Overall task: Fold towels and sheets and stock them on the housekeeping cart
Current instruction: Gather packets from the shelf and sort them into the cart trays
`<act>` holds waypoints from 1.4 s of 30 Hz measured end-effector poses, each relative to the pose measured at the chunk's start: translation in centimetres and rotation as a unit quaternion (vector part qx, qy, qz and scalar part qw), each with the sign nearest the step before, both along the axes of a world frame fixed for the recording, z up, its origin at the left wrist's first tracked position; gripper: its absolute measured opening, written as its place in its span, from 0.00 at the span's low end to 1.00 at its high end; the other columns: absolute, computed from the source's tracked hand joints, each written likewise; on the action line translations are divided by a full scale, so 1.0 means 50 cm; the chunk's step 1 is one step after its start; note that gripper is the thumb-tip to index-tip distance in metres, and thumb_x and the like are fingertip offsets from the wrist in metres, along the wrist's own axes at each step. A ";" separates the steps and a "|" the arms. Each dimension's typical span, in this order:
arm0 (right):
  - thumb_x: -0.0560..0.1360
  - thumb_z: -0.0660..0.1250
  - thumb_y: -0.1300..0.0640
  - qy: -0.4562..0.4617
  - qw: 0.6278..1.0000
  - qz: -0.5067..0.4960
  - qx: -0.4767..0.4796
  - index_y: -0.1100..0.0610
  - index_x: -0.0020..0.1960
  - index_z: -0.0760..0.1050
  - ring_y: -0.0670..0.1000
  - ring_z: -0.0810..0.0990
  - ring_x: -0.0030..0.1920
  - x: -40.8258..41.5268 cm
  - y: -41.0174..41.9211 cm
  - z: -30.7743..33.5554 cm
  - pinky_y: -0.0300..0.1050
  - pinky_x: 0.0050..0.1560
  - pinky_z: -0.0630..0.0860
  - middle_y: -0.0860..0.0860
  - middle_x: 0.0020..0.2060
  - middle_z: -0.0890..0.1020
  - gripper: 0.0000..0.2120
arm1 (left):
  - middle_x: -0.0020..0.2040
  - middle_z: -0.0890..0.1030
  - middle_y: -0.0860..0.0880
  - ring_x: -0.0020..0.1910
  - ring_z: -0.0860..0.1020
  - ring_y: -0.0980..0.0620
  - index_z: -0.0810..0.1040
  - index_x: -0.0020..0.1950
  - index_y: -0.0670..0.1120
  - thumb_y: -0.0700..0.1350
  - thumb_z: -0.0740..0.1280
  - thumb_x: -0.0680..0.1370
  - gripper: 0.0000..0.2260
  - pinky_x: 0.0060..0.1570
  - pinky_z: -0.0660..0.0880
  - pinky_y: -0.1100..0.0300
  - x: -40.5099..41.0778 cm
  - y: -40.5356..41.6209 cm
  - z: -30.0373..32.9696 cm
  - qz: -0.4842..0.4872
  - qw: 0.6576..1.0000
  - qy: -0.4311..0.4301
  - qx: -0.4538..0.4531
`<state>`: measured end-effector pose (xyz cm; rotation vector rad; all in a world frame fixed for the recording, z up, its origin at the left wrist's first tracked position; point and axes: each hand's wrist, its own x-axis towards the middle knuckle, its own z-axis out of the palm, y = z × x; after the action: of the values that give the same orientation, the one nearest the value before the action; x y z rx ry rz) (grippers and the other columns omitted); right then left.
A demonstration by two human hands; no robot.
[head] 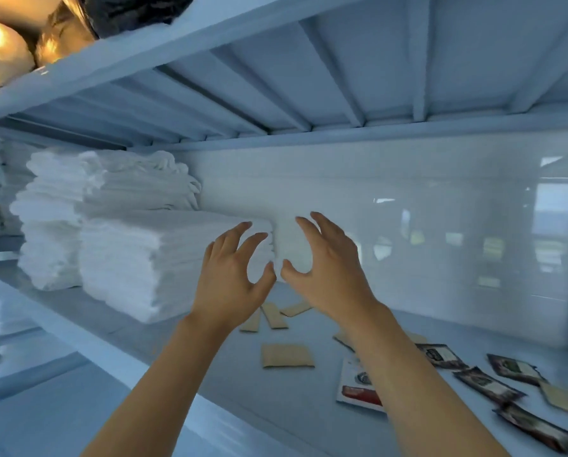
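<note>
A stack of folded white towels (150, 265) lies on the left part of a pale shelf (183, 341). Two taller piles of white towels (78, 206) stand behind it and to its left. My left hand (233, 275) hovers at the stack's right end, fingers spread and loosely curved, holding nothing. My right hand (325, 265) is beside it, thumb tips nearly touching, fingers also spread and empty. Both hands are in the air just in front of the towels' right edge.
Several flat tan sachets (287, 356) and dark printed packets (488, 385) lie scattered on the shelf's right half, with a white and red packet (358, 387) among them. A slatted shelf (276, 94) runs overhead. A glossy back wall (440, 225) closes the shelf.
</note>
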<state>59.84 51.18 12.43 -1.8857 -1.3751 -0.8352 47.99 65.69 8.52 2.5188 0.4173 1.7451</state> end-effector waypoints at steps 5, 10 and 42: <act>0.77 0.66 0.40 0.013 0.997 -0.076 -0.017 0.49 0.81 0.59 0.52 0.54 0.81 0.041 0.052 -0.006 0.55 0.79 0.54 0.49 0.82 0.57 0.36 | 0.75 0.72 0.46 0.72 0.71 0.43 0.76 0.72 0.49 0.58 0.62 0.78 0.25 0.70 0.68 0.42 0.069 0.107 0.019 -0.059 0.998 0.018 0.019; 0.77 0.66 0.39 0.012 0.993 -0.111 -0.035 0.49 0.81 0.60 0.51 0.55 0.81 0.048 0.117 -0.023 0.54 0.79 0.55 0.49 0.82 0.57 0.36 | 0.76 0.71 0.45 0.72 0.70 0.42 0.75 0.73 0.50 0.60 0.59 0.78 0.26 0.70 0.68 0.40 0.127 0.239 0.009 -0.065 0.993 0.089 0.029; 0.78 0.58 0.64 0.188 0.917 -0.079 -0.342 0.53 0.74 0.73 0.54 0.73 0.71 0.169 0.315 -0.252 0.48 0.72 0.67 0.53 0.71 0.76 0.25 | 0.82 0.58 0.44 0.80 0.58 0.42 0.49 0.85 0.50 0.67 0.63 0.78 0.42 0.77 0.59 0.44 0.239 0.407 -0.169 -0.105 0.824 0.539 -0.142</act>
<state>68.31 66.91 -0.16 -2.5401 -1.3740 -0.0095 59.94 86.06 0.09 2.8748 0.3485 0.0126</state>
